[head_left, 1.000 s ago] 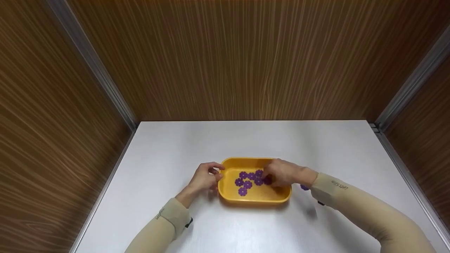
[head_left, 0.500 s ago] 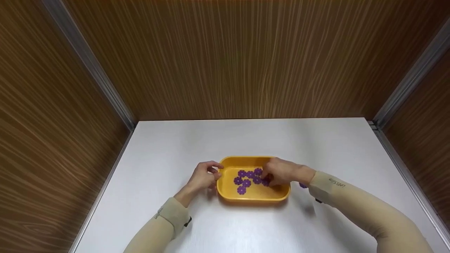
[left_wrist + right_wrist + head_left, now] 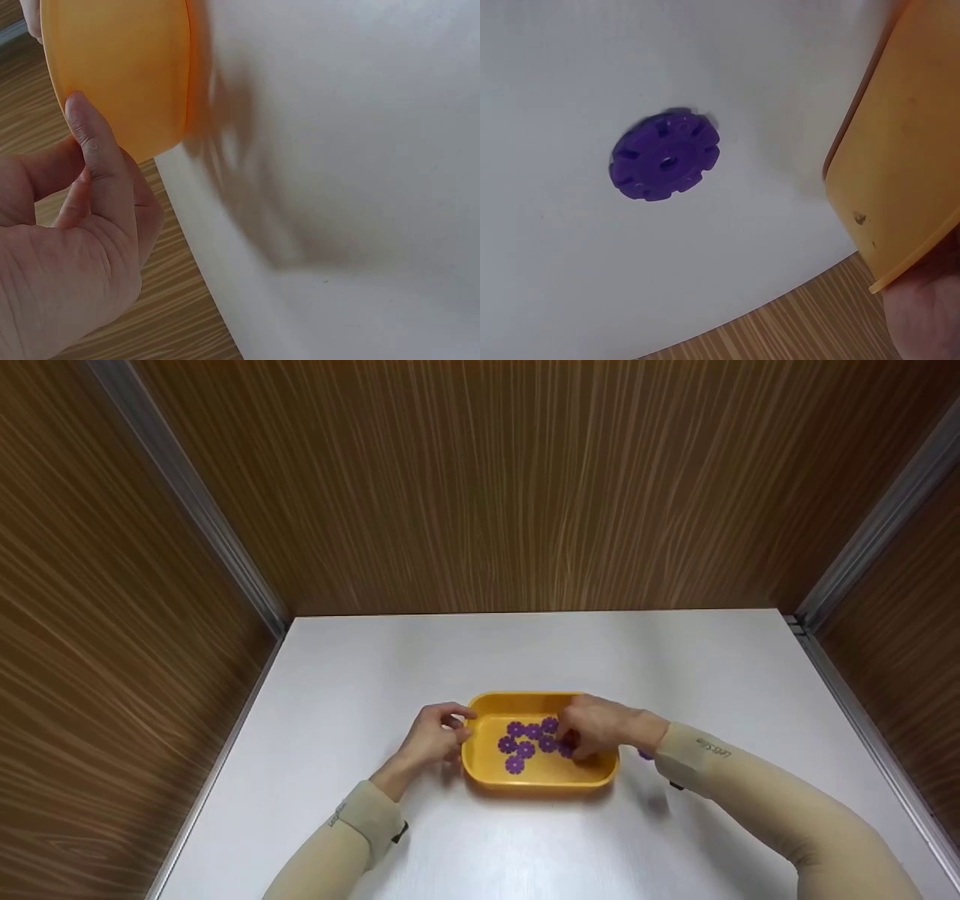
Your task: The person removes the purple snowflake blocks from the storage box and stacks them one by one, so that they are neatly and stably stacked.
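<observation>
A yellow plastic tray (image 3: 480, 769) stands on the white table, with several purple notched discs (image 3: 514, 765) flat on its floor. At its left end, my left hand (image 3: 435, 733) pinches the rim; in the left wrist view, bent fingers (image 3: 94, 142) meet the tray's outer wall (image 3: 124, 75). My right hand (image 3: 596, 725) reaches down over the right end, its curled fingers around a purple disc (image 3: 566, 749). Those fingertips are mostly hidden. Outside the tray, one more purple disc (image 3: 664, 156) lies on the table, partly covered by my right wrist in the head view.
Brown wood-grain panels (image 3: 480, 487) enclose the white table (image 3: 360, 660) at the back and both sides. Metal rails (image 3: 217, 536) run along the corners. Beige sleeves (image 3: 757, 791) cover both forearms.
The head view has shifted slightly, so everything sits a little higher and further left. Both hands, the tray and the discs keep their places.
</observation>
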A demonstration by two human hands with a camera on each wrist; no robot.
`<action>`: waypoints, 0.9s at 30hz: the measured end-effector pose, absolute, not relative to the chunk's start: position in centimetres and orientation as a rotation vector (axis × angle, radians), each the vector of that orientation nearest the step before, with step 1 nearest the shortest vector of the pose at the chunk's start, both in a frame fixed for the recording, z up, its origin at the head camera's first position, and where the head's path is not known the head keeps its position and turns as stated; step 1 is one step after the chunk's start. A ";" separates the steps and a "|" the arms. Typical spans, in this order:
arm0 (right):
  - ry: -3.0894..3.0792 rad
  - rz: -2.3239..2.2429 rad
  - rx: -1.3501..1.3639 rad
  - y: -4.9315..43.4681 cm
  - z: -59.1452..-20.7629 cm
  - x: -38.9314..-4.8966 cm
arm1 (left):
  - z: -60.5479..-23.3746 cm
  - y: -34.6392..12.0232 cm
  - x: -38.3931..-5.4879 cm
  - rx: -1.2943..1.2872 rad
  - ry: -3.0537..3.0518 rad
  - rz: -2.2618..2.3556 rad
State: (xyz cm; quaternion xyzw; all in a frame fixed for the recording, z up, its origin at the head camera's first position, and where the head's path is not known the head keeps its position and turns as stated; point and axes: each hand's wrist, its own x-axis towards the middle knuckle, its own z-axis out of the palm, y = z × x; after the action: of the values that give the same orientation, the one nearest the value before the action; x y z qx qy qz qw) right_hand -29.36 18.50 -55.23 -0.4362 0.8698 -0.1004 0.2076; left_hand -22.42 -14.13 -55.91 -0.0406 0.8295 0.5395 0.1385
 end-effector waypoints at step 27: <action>2.474 -0.307 -1.160 18.2 -55.7 -29.1 | -55.5 -13.8 -22.5 -0.157 2.407 1.500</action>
State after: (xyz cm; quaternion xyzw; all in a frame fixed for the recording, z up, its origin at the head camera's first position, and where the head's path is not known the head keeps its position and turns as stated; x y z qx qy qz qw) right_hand -29.05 18.20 -55.66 -0.4139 0.8825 -0.1094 0.1945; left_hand -22.53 -13.83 -55.53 -0.0545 0.8378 0.5220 0.1502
